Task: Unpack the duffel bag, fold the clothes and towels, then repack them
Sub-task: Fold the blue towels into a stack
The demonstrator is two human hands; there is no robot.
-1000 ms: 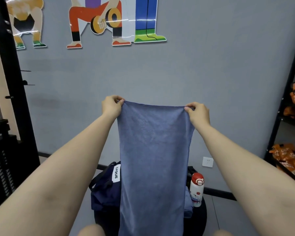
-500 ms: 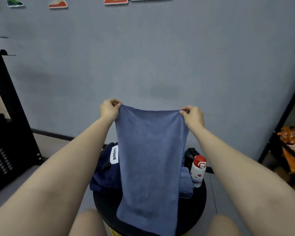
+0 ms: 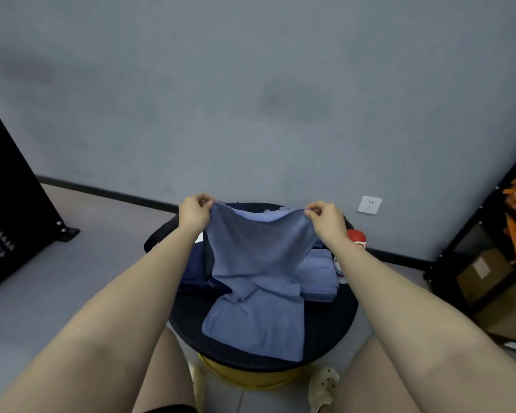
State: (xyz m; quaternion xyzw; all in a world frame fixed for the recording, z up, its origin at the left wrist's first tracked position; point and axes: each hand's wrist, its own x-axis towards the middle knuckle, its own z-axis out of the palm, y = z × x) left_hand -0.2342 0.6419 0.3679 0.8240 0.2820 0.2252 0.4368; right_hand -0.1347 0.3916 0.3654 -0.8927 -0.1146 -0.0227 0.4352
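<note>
The left hand and right hand each pinch a top corner of the blue towel; its bottom seems to lie on the round table.

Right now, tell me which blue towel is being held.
The spread-out towel, pinched at its top corners by both hands and trailing onto the round table; the other towels lie folded beside it.

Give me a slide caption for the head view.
Both hands pinch a blue towel's corners, lowering it onto a round black table.

Blue towel between two hands
</note>
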